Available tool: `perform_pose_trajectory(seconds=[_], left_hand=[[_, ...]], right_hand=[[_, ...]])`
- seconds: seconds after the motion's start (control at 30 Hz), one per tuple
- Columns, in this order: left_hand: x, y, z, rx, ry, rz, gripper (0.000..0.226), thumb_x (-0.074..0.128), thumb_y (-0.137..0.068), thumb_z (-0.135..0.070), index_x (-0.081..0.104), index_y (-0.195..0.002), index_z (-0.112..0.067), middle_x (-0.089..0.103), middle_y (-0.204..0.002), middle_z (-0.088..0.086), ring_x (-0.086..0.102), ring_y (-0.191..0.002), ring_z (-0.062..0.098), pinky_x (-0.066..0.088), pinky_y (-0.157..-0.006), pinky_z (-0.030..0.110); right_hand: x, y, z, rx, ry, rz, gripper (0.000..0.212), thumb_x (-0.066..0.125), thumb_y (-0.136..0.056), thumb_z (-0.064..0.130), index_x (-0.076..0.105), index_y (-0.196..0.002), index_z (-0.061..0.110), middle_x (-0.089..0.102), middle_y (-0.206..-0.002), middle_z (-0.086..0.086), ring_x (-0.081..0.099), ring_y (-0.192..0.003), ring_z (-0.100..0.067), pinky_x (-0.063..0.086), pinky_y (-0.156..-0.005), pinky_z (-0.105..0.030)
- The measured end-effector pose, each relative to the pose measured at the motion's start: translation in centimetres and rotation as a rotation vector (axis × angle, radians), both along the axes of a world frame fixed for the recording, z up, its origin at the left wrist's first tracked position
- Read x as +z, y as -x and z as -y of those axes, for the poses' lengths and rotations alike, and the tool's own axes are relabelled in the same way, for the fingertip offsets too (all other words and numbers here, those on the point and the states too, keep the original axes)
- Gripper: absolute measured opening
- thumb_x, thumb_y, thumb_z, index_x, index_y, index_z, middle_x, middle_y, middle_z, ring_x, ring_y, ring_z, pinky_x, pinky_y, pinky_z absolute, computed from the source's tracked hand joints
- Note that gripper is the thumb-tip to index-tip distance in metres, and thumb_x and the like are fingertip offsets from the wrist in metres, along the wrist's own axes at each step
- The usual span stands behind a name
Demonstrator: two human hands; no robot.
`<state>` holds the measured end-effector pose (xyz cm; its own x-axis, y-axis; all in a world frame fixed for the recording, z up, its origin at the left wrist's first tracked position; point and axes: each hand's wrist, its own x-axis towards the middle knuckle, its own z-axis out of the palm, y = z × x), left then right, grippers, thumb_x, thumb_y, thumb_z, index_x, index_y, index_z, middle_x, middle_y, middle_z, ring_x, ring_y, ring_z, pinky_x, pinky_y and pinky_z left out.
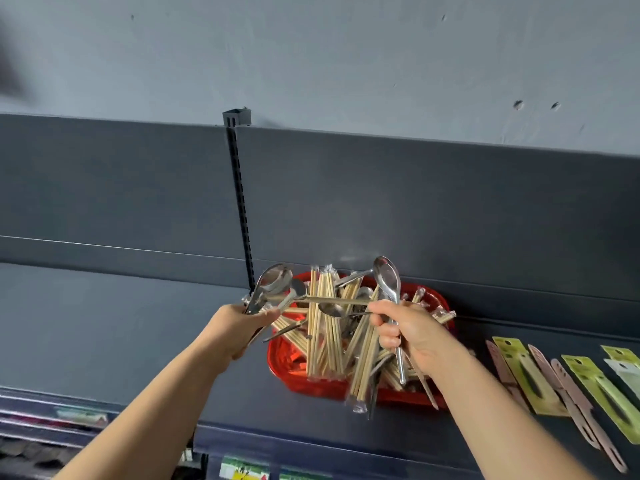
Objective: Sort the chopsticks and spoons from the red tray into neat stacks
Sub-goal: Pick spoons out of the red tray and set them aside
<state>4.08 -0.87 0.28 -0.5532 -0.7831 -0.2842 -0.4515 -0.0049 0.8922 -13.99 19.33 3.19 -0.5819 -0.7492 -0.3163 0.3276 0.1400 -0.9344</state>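
A red tray (pixel 287 370) sits on a dark shelf and is piled with wrapped bamboo chopsticks (pixel 323 336) and steel spoons. My left hand (pixel 239 327) grips a bunch of metal spoons (pixel 273 284), bowls up, just left of the tray. My right hand (pixel 412 336) hovers over the tray's right half and holds a single steel spoon (pixel 389 277) upright, with its handle pointing down past my palm. A long thin spoon handle spans the gap between both hands; which hand holds it is unclear.
Packaged utensils on green cards (pixel 526 374) and pinkish strips (pixel 571 393) lie on the shelf to the right. A slotted upright (pixel 240 202) runs up the back panel behind the tray. The shelf's front edge carries price labels (pixel 244 472). Bare shelf surface (pixel 104 323) extends left.
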Motion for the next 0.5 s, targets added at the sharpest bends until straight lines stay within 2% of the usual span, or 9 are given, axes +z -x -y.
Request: perform_pose_trajectory(seconds=[0.1,0.17,0.27,0.37,0.5], left_hand=[[0.1,-0.5,0.2,0.033,-0.026,-0.024,0.044,0.077,-0.079,-0.041,0.047,-0.061,-0.015,0.029,-0.045,-0.004,0.02,-0.039,0.012,0.016,-0.04,0.018],[0.3,-0.7,0.6,0.016,-0.036,-0.036,0.041,0.076,-0.08,-0.041,0.049,-0.066,-0.013,0.029,-0.048,-0.003,0.021,-0.041,0.013,0.017,-0.04,0.02],[0.4,-1.0,2.0,0.0,0.015,-0.058,0.036,0.073,-0.083,-0.04,0.052,-0.075,-0.011,0.029,-0.052,-0.003,0.022,-0.043,0.013,0.018,-0.043,0.023],[0.7,-1.5,4.0,-0.132,0.166,0.046,0.039,0.068,-0.083,-0.047,0.05,-0.071,-0.014,0.03,-0.053,-0.005,0.023,-0.044,0.013,0.019,-0.044,0.024],[1.0,-1.5,7.3,-0.269,0.135,0.128,0.048,0.069,-0.08,-0.053,0.039,-0.068,-0.017,0.024,-0.054,-0.004,0.019,-0.047,0.016,0.016,-0.046,0.025]], right_hand=[[0.1,-0.8,1.1,0.045,-0.019,0.0,0.008,0.062,-0.09,0.006,0.057,-0.085,0.001,0.055,-0.059,-0.003,0.034,-0.038,-0.006,0.026,-0.036,-0.016],[0.1,-1.5,2.2,0.064,0.002,0.029,0.007,0.063,-0.088,0.003,0.055,-0.088,0.003,0.055,-0.064,-0.007,0.033,-0.038,-0.006,0.025,-0.035,-0.017],[-0.1,-2.3,4.1,0.086,0.062,0.047,0.013,0.063,-0.086,0.0,0.055,-0.076,0.003,0.055,-0.063,-0.008,0.034,-0.038,-0.007,0.025,-0.034,-0.017],[-0.4,-3.1,6.5,0.077,0.086,0.027,0.02,0.065,-0.085,0.001,0.057,-0.066,0.004,0.056,-0.06,-0.007,0.034,-0.037,-0.007,0.025,-0.034,-0.018],[-1.0,-3.6,9.3,-0.049,0.108,0.037,0.024,0.064,-0.086,0.004,0.056,-0.064,0.005,0.054,-0.056,-0.004,0.033,-0.036,-0.006,0.025,-0.034,-0.018]])
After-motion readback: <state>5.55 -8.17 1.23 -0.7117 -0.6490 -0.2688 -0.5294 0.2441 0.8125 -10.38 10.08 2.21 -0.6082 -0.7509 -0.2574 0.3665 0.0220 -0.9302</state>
